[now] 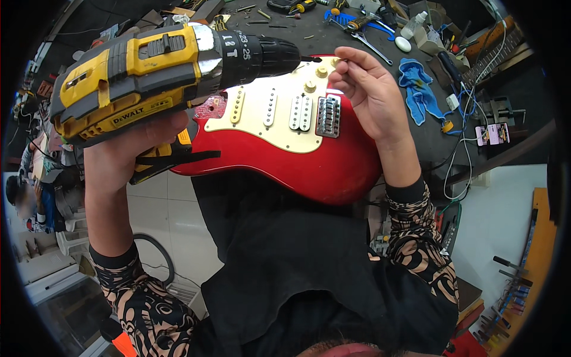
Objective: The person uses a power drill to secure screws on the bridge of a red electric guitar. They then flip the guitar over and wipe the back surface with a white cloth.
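My left hand point(140, 138) is wrapped round the grip of a yellow and black cordless drill point(157, 68), raised at the upper left with its chuck pointing right. A short dark bit point(312, 59) sticks out of the chuck. Just beyond its tip, my right hand point(376, 89) is closed in a pinch; whatever is between the fingertips is too small to make out. Below both lies a red electric guitar body point(297, 169) with a cream pickguard point(250, 126), cream knobs point(310, 86), pickups point(300, 113) and a metal bridge point(328, 116). The drill hides part of the body's left end.
Across the dark bench point(392, 128) lie a blue cloth point(419, 89), a wrench point(373, 47), a clear bottle point(413, 25) and a phone point(492, 134) among loose cables point(467, 119). A guitar neck point(496, 56) rests at the right. Another person point(35, 196) is at far left.
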`<move>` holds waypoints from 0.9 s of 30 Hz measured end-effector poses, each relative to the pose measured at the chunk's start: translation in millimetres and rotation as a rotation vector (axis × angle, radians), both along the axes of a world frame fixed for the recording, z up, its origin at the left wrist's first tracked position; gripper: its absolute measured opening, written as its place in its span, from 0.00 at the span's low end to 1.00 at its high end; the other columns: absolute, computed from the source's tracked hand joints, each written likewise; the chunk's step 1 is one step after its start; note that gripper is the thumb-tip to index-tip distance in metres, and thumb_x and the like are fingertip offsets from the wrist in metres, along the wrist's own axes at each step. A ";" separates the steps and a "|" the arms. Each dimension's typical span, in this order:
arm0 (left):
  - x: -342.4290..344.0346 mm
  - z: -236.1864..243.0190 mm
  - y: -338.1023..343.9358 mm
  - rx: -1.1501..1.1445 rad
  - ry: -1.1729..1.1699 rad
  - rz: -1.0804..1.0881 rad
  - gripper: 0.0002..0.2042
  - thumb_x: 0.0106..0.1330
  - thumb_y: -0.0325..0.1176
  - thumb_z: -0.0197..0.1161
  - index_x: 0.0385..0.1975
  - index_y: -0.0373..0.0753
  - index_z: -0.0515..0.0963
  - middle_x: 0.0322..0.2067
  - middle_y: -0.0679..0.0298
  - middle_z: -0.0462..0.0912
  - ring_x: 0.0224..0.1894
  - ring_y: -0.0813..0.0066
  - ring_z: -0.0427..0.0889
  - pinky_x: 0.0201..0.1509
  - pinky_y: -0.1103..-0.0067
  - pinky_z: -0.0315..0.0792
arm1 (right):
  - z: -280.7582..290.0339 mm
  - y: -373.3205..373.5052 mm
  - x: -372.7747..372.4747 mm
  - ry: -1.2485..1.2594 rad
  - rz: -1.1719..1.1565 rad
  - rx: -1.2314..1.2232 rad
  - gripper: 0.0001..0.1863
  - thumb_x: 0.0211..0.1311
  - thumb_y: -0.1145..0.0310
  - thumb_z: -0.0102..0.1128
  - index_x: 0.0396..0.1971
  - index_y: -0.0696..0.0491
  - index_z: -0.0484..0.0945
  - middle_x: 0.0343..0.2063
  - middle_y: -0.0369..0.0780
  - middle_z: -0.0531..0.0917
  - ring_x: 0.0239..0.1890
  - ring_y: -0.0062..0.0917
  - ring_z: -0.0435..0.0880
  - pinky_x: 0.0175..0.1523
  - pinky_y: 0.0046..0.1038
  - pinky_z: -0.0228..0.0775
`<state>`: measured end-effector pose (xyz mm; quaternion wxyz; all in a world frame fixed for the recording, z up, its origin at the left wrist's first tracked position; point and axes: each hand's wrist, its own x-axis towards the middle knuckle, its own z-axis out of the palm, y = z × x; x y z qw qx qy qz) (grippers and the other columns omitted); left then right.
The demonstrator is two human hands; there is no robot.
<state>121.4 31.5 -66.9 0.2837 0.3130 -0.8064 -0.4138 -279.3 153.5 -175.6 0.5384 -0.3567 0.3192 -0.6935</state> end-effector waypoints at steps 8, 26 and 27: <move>1.4 -0.8 3.2 -0.087 -0.051 -0.044 0.21 0.68 0.24 0.76 0.60 0.29 0.84 0.37 0.56 0.92 0.43 0.64 0.95 0.46 0.75 0.85 | -7.1 9.1 -12.2 0.009 -0.067 0.013 0.12 0.89 0.73 0.54 0.62 0.61 0.80 0.49 0.45 0.89 0.56 0.35 0.94 0.63 0.32 0.90; -18.0 2.6 27.2 0.001 -0.002 -0.103 0.25 0.64 0.23 0.85 0.62 0.33 0.87 0.57 0.60 0.94 0.57 0.70 0.92 0.65 0.72 0.86 | -1.1 29.4 -3.4 0.082 0.004 0.010 0.09 0.81 0.79 0.64 0.56 0.61 0.84 0.49 0.46 0.91 0.55 0.36 0.95 0.66 0.38 0.88; -20.5 3.4 28.1 -0.001 -0.017 -0.105 0.25 0.64 0.23 0.85 0.62 0.33 0.87 0.57 0.60 0.94 0.57 0.70 0.93 0.65 0.72 0.86 | 0.4 30.2 -2.5 0.104 -0.011 0.017 0.09 0.81 0.79 0.64 0.55 0.62 0.85 0.48 0.46 0.91 0.54 0.36 0.95 0.65 0.37 0.89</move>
